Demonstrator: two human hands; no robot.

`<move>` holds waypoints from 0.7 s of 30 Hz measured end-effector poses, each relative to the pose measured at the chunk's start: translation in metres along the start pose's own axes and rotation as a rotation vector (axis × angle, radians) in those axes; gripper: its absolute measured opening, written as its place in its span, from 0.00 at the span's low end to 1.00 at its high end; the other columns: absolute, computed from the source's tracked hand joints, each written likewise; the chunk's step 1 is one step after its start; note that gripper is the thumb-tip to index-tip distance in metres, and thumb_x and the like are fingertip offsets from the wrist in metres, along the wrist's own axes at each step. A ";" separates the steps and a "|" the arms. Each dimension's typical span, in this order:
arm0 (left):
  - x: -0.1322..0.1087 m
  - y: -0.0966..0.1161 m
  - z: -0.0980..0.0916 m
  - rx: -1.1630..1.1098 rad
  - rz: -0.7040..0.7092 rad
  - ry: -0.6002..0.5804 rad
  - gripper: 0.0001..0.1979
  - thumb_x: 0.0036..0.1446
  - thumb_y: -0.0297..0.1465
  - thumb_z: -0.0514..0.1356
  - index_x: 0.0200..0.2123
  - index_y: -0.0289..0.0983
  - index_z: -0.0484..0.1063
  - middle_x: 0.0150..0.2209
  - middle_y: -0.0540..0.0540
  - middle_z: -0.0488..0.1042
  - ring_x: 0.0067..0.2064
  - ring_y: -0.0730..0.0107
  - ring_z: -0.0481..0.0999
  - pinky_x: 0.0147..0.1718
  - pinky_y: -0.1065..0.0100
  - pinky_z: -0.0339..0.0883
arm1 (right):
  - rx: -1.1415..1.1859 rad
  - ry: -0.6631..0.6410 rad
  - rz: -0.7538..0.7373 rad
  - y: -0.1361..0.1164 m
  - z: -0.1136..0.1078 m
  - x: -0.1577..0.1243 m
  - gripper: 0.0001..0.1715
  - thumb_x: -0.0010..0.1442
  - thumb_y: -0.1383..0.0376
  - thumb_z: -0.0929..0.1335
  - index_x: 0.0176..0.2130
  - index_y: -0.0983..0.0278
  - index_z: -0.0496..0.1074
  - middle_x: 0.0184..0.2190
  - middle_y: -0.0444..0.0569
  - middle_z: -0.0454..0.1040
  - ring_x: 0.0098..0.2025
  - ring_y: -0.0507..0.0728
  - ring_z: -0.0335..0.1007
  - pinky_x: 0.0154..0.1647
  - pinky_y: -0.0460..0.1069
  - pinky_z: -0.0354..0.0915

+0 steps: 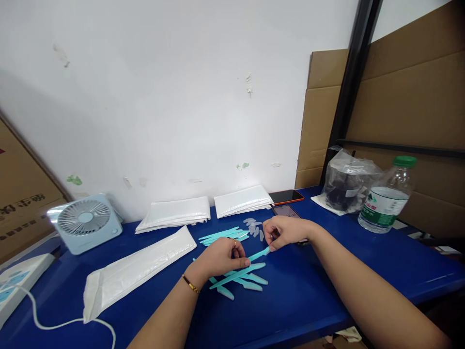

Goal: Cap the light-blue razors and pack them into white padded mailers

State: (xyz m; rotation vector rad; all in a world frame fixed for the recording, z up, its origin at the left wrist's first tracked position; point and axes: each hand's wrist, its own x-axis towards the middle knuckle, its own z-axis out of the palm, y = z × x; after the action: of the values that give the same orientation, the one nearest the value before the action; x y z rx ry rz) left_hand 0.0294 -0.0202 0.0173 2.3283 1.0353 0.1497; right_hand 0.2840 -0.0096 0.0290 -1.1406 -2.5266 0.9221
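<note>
My left hand (pixel 220 257) pinches the handle of a turquoise eyebrow razor (pixel 258 254) between thumb and fingers. At its other end, my right hand (pixel 288 230) has thumb and fingers closed on the tip; whether a cap sits there is hidden. Several like razors (pixel 250 277) lie loosely crossed on the table beneath my hands. A second bunch of turquoise razors (pixel 220 234) lies behind my left hand, partly covered by it. Small translucent caps (pixel 250 222) are scattered just left of my right hand.
White padded mailers (pixel 174 213) lie along the wall, one long mailer (pixel 141 271) at left. Two phones (pixel 288 196) rest behind my right hand. A light-blue fan (pixel 87 223), white power strip (pixel 22 286), water bottle (pixel 387 198) and bagged dark container (pixel 345 186) stand on the blue table (pixel 308 310).
</note>
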 end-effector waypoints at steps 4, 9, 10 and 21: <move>0.005 -0.004 -0.001 0.089 0.014 0.130 0.15 0.53 0.42 0.53 0.30 0.38 0.72 0.26 0.50 0.72 0.27 0.73 0.68 0.24 0.73 0.56 | 0.040 0.186 0.019 0.002 -0.005 0.000 0.16 0.46 0.56 0.70 0.30 0.66 0.74 0.26 0.43 0.67 0.25 0.48 0.59 0.24 0.43 0.55; 0.004 -0.023 -0.023 0.306 -0.155 0.331 0.09 0.51 0.35 0.55 0.29 0.39 0.73 0.31 0.48 0.74 0.34 0.68 0.71 0.31 0.70 0.58 | 0.031 0.465 0.161 0.018 0.003 0.014 0.17 0.48 0.54 0.68 0.30 0.66 0.74 0.26 0.45 0.68 0.25 0.50 0.60 0.24 0.44 0.55; 0.003 -0.025 -0.026 0.326 -0.185 0.356 0.08 0.50 0.35 0.56 0.31 0.40 0.73 0.33 0.48 0.74 0.35 0.66 0.71 0.32 0.69 0.59 | 0.016 0.507 0.182 0.020 0.004 0.017 0.18 0.47 0.54 0.68 0.31 0.66 0.74 0.28 0.46 0.69 0.26 0.50 0.60 0.25 0.44 0.55; -0.013 -0.003 -0.010 0.033 -0.028 -0.104 0.18 0.40 0.47 0.62 0.29 0.39 0.73 0.24 0.53 0.72 0.24 0.74 0.68 0.19 0.75 0.53 | -0.038 -0.036 -0.069 -0.022 0.031 0.021 0.15 0.42 0.56 0.73 0.30 0.64 0.76 0.27 0.43 0.68 0.26 0.49 0.62 0.24 0.42 0.56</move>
State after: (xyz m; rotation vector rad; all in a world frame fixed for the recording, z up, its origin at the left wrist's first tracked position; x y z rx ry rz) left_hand 0.0156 -0.0232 0.0258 2.3232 1.0255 0.0000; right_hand 0.2435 -0.0197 0.0178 -1.0495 -2.6051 0.8896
